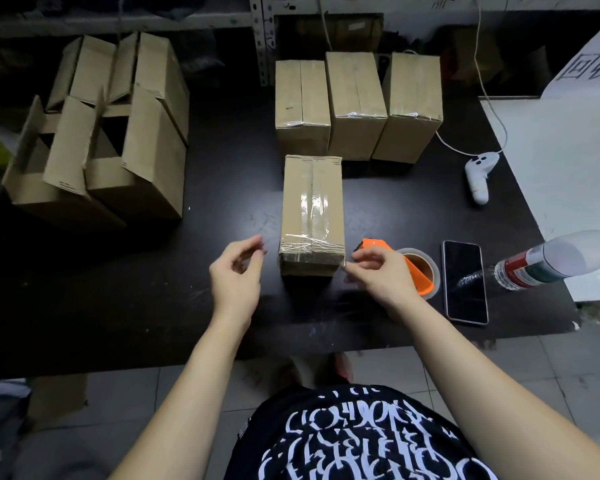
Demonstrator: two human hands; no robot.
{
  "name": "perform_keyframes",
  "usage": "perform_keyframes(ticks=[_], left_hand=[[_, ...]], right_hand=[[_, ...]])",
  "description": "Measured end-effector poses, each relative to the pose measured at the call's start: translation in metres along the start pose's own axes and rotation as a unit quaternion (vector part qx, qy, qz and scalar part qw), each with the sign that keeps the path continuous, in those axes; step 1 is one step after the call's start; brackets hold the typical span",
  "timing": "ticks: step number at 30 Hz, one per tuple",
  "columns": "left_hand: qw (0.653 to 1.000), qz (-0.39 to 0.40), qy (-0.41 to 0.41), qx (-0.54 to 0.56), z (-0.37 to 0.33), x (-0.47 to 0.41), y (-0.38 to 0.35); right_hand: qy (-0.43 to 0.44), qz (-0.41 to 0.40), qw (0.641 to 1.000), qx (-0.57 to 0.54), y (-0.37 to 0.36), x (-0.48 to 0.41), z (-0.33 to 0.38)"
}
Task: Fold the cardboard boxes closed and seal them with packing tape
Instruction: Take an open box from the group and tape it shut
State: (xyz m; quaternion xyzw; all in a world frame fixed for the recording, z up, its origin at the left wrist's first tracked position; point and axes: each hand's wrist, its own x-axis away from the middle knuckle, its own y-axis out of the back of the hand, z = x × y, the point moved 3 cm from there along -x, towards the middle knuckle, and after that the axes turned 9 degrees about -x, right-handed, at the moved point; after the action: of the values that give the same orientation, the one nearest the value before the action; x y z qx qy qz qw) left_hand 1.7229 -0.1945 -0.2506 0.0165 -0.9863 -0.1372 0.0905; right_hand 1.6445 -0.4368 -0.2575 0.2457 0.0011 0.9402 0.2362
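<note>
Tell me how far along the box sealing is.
Done: three taped boxes stand in the back row. In hand: the front box wears tape; the left hand and right hand hover at its near end, the tape dispenser lying beside it. To do: the open boxes at left, flaps up.

Layout of task items.
Centre box (311, 209), closed and clear-taped; three sealed boxes (357, 105) at 12 o'clock; open-flapped boxes (101, 133) at 10 o'clock; tape roll (418, 268) at 4 o'clock.

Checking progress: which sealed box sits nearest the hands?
The lone box between the left hand and right hand, in front of the row of three taped boxes.
</note>
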Motion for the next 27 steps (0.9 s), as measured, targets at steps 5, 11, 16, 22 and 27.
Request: perform_keyframes(ticks=[5, 11, 16, 22, 27], left_hand=[[0.983, 0.082, -0.141, -0.082, -0.012, -0.006, -0.005], [0.965, 0.091, -0.226, -0.096, -0.010, -0.004, -0.001], [0.937, 0.100, -0.301, -0.149, -0.018, -0.002, -0.001], [0.904, 0.068, -0.380, -0.185, -0.023, -0.002, -0.004], [0.889, 0.064, -0.418, -0.175, -0.026, -0.001, -0.006]], right_hand=[[0.162, 0.011, 0.986, 0.042, 0.003, 0.004, 0.016], [0.217, 0.066, 0.973, 0.052, 0.006, 0.008, 0.018], [0.290, 0.039, 0.953, 0.085, 0.006, 0.008, 0.020], [0.412, 0.011, 0.901, 0.132, 0.003, 0.009, 0.022], [0.454, -0.002, 0.881, 0.134, 0.006, 0.009, 0.028]])
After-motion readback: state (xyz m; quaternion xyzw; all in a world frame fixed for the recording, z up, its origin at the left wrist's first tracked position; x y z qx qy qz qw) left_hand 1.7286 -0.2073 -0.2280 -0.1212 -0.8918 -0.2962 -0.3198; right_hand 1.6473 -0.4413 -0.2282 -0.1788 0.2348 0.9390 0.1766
